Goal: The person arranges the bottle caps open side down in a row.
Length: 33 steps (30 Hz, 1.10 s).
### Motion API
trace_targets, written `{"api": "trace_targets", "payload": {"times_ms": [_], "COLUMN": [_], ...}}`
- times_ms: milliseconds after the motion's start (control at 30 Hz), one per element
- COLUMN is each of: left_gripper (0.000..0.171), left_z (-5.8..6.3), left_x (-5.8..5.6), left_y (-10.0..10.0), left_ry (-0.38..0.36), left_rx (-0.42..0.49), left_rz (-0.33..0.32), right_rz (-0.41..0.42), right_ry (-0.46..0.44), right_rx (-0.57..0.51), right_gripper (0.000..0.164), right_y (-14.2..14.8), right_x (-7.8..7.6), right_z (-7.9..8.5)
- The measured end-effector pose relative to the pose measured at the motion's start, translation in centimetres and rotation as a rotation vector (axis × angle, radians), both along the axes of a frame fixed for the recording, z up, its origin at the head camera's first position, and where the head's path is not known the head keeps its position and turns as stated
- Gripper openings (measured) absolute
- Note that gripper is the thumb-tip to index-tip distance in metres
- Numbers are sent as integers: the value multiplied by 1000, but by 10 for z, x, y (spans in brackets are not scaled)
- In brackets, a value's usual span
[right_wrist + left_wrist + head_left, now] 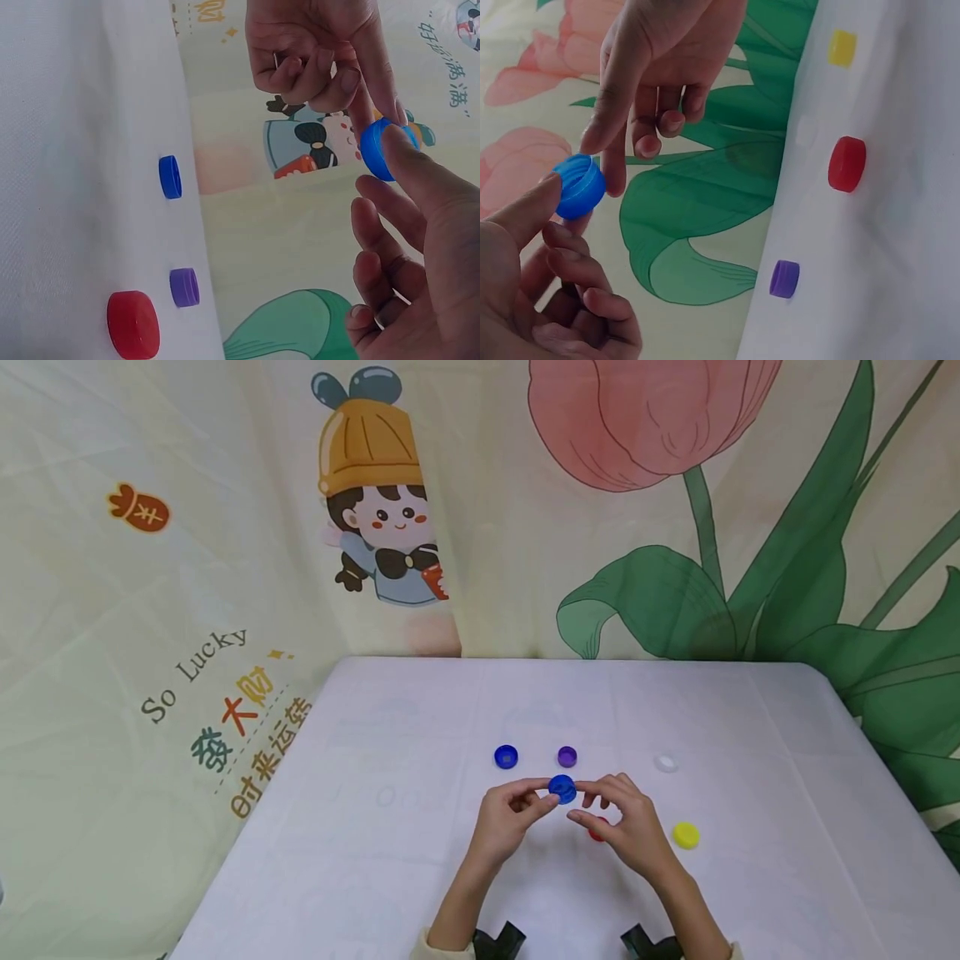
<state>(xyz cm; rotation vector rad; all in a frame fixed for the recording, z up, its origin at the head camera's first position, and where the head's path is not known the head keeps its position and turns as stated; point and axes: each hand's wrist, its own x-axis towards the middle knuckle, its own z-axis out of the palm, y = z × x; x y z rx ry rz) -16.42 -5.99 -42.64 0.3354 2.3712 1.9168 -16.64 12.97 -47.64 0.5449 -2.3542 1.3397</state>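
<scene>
Pinching hand: the left hand, thumb and index finger clamped on one round blue plastic cap, held above the white cloth-covered surface.
Touching hand: the right hand, index fingertip at the held cap's 3 o'clock edge, thumb apart from the cap.
Caps: six, five of them on the surface; directions run from the held cap in the head view.
Blue: two, the second blue cap at 10 o'clock.
Purple: one round purple plastic cap at 12.
Whitish: one pale, round cap between 2 and 3.
Yellow: one round yellow plastic cap near 4.
Red: one round red plastic cap between 4 and 5, partly behind the right hand.
Writing: "So Lucky", "發大财" and "时来运转" on the printed cream backdrop, toward 9 to 10.
</scene>
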Motion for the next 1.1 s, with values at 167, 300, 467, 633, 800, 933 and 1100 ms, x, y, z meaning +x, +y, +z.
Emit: {"api": "trace_targets", "payload": {"times_ms": [167, 300, 467, 633, 800, 933, 1100], "left_gripper": [23, 23, 25, 25, 25, 25, 29], "left_z": [-21, -37, -38, -38, -38, -38, -38], "left_x": [-6, -13, -15, -15, -16, -16, -16], "left_y": [-1, -3, -4, -4, -5, -6, -8], "left_ry": [210, 405, 518, 556, 568, 568, 560], "left_rx": [-56, -108, -149, -157, -164, -175, -198], "left_rz": [22, 10, -23, -54, -67, -72, -71], "right_rz": [7, 2, 4, -1, 1, 5, 9], "right_ry": [-36, -59, -79, -92, -91, -93, -69], "right_rx": [-4, -3, -12, -20, -26, -40, -52], "right_gripper": [27, 19, 14, 12, 11, 12, 18], "right_y": [-1, -1, -1, 0, 0, -1, -2], "right_x": [0, 0, 1, 0, -1, 0, 0], "right_z": [-1, -1, -1, -1, -2, -2, -1]}}
